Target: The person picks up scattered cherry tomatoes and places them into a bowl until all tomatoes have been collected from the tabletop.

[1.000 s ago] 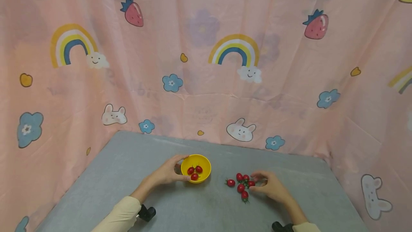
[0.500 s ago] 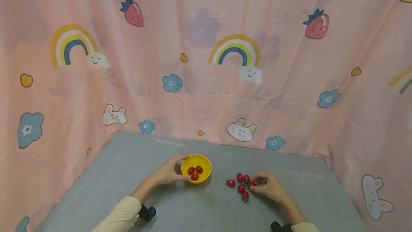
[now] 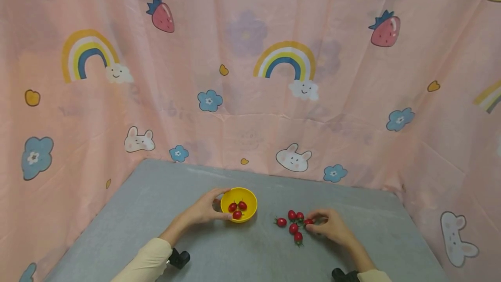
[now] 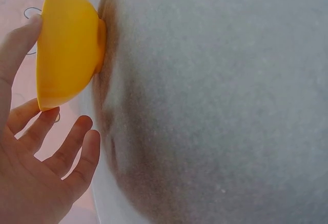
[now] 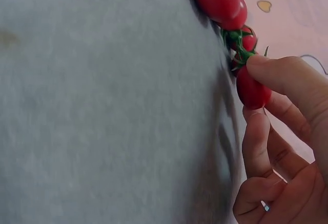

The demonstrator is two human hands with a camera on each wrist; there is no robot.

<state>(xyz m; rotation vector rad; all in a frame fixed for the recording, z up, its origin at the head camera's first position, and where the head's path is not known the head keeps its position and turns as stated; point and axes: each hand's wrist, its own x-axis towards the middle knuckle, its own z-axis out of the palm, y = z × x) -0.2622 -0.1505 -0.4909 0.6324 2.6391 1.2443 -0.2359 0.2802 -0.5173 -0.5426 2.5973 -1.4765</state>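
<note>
Grips a yellow bowl [image 3: 249, 198] by its rim with the left hand [image 3: 204, 209], pressing the thumb to the near side and fingertips to the far side. Spreads two more fingers free of the bowl, as seen from the left wrist. Holds the bowl with its mouth up, over the middle of the grey desk [image 3: 235, 256]. Cannot tell for sure about contact between bowl foot and desk. Contains three red tomatoes [image 3: 242, 206], grouped close together at the bottom of the bowl.

Pinches a single cherry tomato [image 5: 252, 89] with the right hand [image 3: 328, 227], with the thumb near the green stem end and a fingertip under the opposite end. Bends the other fingers loosely below, in the right wrist view. Holds this fruit at the right edge of a small cluster [image 3: 293, 229] of five more on the desk, well apart from the bowl. Cannot tell about contact with the nearest neighbours. Includes in the cluster one piece lying slightly apart on the bowl side, with green sepals pointing left.

Wears cream sleeves [image 3: 146, 262] and black wrist mounts [image 3: 180, 260]. Backed by a pink curtain [image 3: 352, 86] printed with rainbows, rabbits, strawberries and blue flowers.
</note>
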